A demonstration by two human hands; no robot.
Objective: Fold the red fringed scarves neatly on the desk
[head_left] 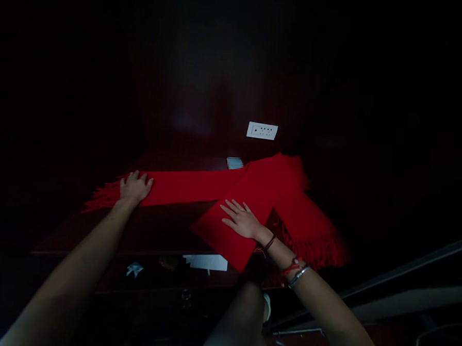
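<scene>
A long red scarf with fringed ends lies across a dark wooden surface. Its left stretch runs flat, with the fringe at the far left. On the right the scarf is folded over itself, and another fringed end hangs toward the lower right. My left hand rests on the scarf near the left fringe, fingers apart. Flat on the folded part lies my right hand, its fingers spread. Bracelets circle my right wrist and forearm.
A white socket plate is on the dark wall behind. A small pale item lies behind the scarf. Below the surface's front edge are white papers and a crumpled pale piece. My knee is in front.
</scene>
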